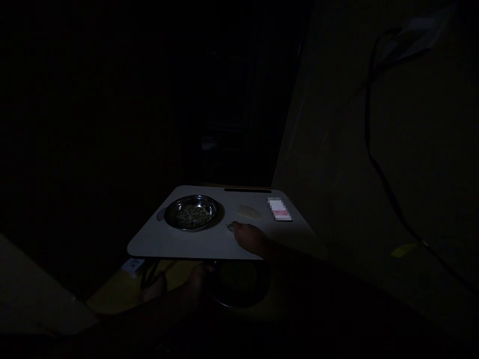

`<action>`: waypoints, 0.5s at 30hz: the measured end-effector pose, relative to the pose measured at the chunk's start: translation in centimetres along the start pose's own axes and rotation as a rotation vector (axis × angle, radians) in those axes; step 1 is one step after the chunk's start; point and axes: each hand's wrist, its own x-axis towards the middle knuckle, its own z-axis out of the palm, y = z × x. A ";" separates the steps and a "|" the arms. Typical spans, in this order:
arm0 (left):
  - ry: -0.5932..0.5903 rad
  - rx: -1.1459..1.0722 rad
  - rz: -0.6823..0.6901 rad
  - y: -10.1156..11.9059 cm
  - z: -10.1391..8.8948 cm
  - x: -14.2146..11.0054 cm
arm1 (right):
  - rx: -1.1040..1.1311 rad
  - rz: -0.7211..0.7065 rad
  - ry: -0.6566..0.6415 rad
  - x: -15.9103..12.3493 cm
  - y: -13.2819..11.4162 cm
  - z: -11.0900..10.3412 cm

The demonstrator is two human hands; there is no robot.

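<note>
The scene is very dark. A small white lap table (175, 242) stands in the middle. On it sits a steel bowl (192, 213) with greenish grains in it. My right hand (250, 237) rests on the tabletop just right of the bowl, fingers pinched together at a tiny speck. A small pale heap (248, 212) lies just beyond that hand. My left hand (196, 285) is below the table's front edge, holding the rim of a second, dark bowl (239, 284) with greenish contents.
A blurred-out card or phone (279, 209) lies at the table's far right corner. A slot (247, 190) runs along the back edge. A dark cable (374, 149) hangs down the wall on the right. Yellowish floor mat (112, 291) lies below.
</note>
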 end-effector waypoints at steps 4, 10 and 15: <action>-0.082 0.005 -0.071 0.4 0.6 0.9 | 0.024 -0.020 0.020 0.1 0.0 0.0; -0.076 0.024 -0.156 0.4 1.0 1.2 | 0.011 0.042 -0.003 0.1 1.3 -0.7; -0.035 -0.014 -0.064 0.4 1.2 1.0 | 0.001 0.083 -0.024 -0.3 3.1 -0.4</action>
